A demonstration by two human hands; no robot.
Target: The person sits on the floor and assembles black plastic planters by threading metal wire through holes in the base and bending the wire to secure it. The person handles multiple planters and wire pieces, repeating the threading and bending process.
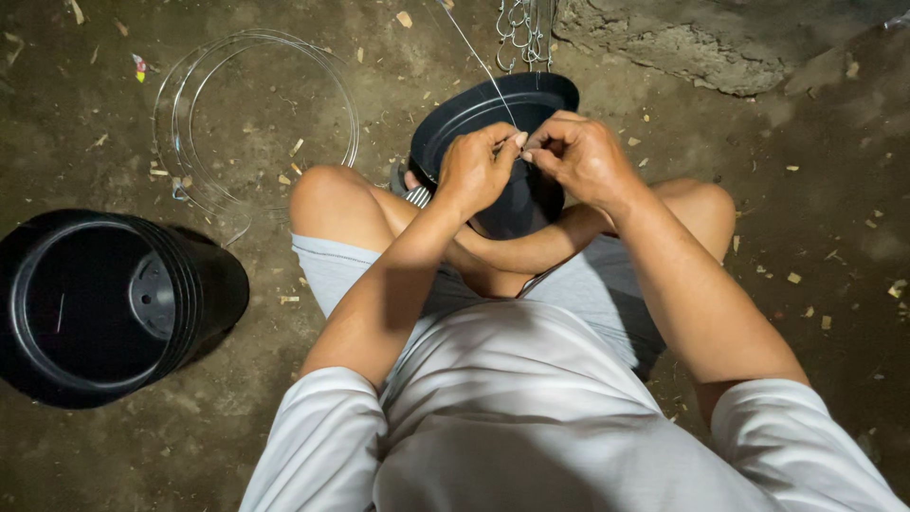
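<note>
I sit on the dirt floor with a black plastic pot (474, 118) tilted between my knees. My left hand (477, 169) and my right hand (580, 154) meet above the pot's rim, fingertips pinched together on a thin metal wire (476, 57) that runs up and away toward the top of the view. Both hands grip the wire where their fingers touch. The pot's lower part is hidden behind my hands and legs.
A coil of thin wire (256, 114) lies on the ground at the upper left. A stack of black pots (104, 303) lies on its side at the left. Metal chains (523, 33) hang at the top centre. A rough stone (692, 43) sits at the upper right.
</note>
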